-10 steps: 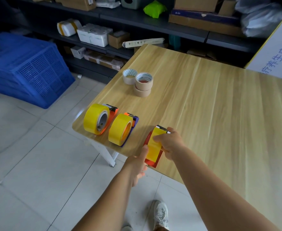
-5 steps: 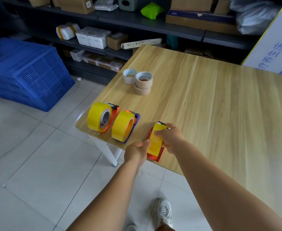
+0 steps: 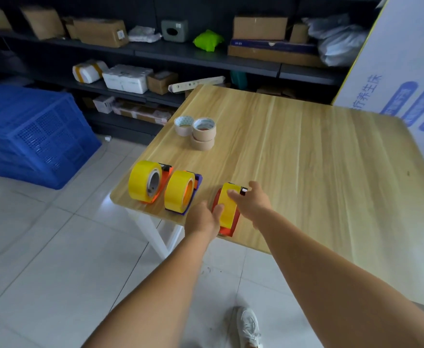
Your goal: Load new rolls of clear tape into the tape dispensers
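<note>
Resting near the table's [image 3: 306, 172] near-left edge: red dispenser [image 3: 227, 231] carrying a yellow tape roll [image 3: 227, 209], flanked by both hands. Left hand [image 3: 202, 218] against the roll's left side, fingers curled loosely around it, thumb on the yellow face; pressed closer than half a second ago, when only the fingertips met the roll. Right hand [image 3: 252, 199] on the roll's right side, thumb laid across the top, fingers now spread and relaxed past the cutter end rather than curled tight as before; whether a firm grip remains, cannot tell. To the left, unchanged: orange dispenser [image 3: 164, 175] with yellow roll [image 3: 144, 180], purple dispenser [image 3: 197, 180] with yellow roll [image 3: 179, 192]. Farther along the left edge, unmoved: two stacked tan rolls [image 3: 203, 134] touching a paler single roll [image 3: 184, 125]. Off the table, far left: blue crate [image 3: 35, 136].
</note>
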The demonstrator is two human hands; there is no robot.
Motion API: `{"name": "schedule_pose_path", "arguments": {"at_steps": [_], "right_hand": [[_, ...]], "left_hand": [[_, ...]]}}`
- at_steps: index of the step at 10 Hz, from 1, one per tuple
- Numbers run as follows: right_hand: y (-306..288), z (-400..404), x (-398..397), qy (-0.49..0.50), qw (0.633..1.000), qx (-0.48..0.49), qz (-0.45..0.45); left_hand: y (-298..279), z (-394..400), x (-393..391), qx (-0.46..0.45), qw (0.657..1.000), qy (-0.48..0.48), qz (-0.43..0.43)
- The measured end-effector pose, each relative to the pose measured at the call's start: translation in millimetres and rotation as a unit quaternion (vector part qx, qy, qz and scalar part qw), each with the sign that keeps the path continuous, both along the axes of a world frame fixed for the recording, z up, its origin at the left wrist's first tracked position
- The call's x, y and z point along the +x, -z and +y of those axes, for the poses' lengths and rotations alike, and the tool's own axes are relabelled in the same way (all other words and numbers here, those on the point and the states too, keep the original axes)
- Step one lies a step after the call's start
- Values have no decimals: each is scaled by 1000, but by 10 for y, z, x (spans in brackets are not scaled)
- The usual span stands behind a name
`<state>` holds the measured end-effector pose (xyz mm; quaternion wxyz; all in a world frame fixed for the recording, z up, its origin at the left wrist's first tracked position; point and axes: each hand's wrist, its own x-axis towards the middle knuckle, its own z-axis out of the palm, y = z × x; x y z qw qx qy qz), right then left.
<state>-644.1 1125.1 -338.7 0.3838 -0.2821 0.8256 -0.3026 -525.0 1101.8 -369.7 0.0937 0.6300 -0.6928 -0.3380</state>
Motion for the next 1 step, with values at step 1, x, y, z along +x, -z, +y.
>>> {"name": "schedule_pose_path", "arguments": {"at_steps": [1], "right_hand": [[-92, 122, -75, -62, 988, -25, 142]], "left_hand": [[-220, 18, -2, -68, 996, 47, -19]]}}
